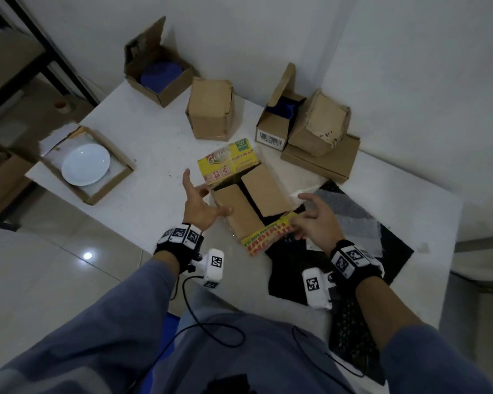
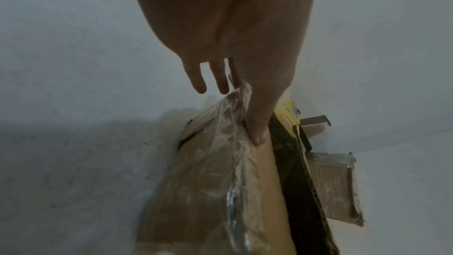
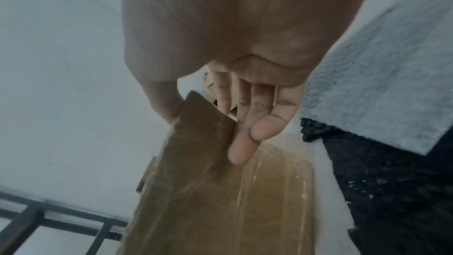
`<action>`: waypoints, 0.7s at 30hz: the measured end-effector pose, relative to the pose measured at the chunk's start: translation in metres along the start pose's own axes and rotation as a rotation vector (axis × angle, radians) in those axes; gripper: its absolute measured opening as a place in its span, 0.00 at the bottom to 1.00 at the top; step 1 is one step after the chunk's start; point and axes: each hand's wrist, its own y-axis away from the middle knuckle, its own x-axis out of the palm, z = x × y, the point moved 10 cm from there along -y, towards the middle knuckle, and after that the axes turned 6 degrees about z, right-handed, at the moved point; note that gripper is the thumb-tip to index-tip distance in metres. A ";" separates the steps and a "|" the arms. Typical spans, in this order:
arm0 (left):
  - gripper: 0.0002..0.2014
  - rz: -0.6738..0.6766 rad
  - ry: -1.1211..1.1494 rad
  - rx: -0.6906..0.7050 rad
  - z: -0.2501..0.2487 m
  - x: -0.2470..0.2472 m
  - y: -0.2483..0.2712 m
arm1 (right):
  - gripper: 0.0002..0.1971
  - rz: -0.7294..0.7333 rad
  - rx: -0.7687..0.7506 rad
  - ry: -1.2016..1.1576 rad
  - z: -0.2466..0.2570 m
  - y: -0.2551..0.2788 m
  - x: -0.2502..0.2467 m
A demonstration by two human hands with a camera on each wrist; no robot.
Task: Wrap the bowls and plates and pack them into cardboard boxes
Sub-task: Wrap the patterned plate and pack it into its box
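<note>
The printed cardboard box (image 1: 245,203) sits near the table's (image 1: 143,155) front edge, long axis running away from the person. Both hands flank it — left hand (image 1: 199,206) with fingers spread, thumb on the left flap; right hand (image 1: 315,220) apparently loose, fingertips at the right flap (contact unclear). The plate (image 1: 85,164) waits far left.

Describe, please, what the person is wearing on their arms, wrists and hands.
Both arms are in grey-blue long sleeves. The left hand and right hand are bare. Each wrist carries a black strap ringed with white blocks printed with black square markers, plus a white box-shaped camera bearing the same markers. Thin black cables trail back toward the body.
</note>
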 end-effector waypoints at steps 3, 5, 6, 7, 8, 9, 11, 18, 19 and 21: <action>0.73 0.027 0.003 -0.035 0.010 0.001 -0.005 | 0.10 -0.023 0.022 -0.098 0.004 -0.002 0.004; 0.64 0.015 0.008 -0.006 0.008 0.000 -0.005 | 0.09 -0.024 0.009 -0.100 0.004 -0.002 0.006; 0.57 0.009 0.010 0.019 0.005 -0.001 -0.003 | 0.09 -0.014 -0.001 -0.098 0.003 -0.002 0.008; 0.50 0.005 0.006 0.042 0.002 -0.002 -0.001 | 0.08 -0.002 -0.015 -0.099 0.003 -0.001 0.010; 0.44 0.012 -0.006 0.067 0.000 -0.002 0.000 | 0.05 0.010 -0.029 -0.088 0.004 0.000 0.011; 0.39 0.031 -0.031 0.098 -0.003 -0.001 0.001 | 0.02 0.022 -0.047 -0.077 0.004 0.000 0.012; 0.33 0.080 -0.117 0.170 -0.010 0.001 0.004 | 0.10 0.012 -0.078 -0.022 0.003 -0.001 0.012; 0.21 0.101 -0.218 0.284 -0.027 0.000 0.002 | 0.07 -0.122 -0.118 0.220 0.007 -0.014 0.010; 0.17 0.078 -0.191 0.275 -0.029 -0.001 -0.001 | 0.09 -0.148 -0.101 0.264 0.007 -0.017 0.010; 0.10 0.041 -0.149 0.272 -0.036 -0.003 -0.005 | 0.13 -0.196 -0.041 0.367 0.006 -0.024 0.014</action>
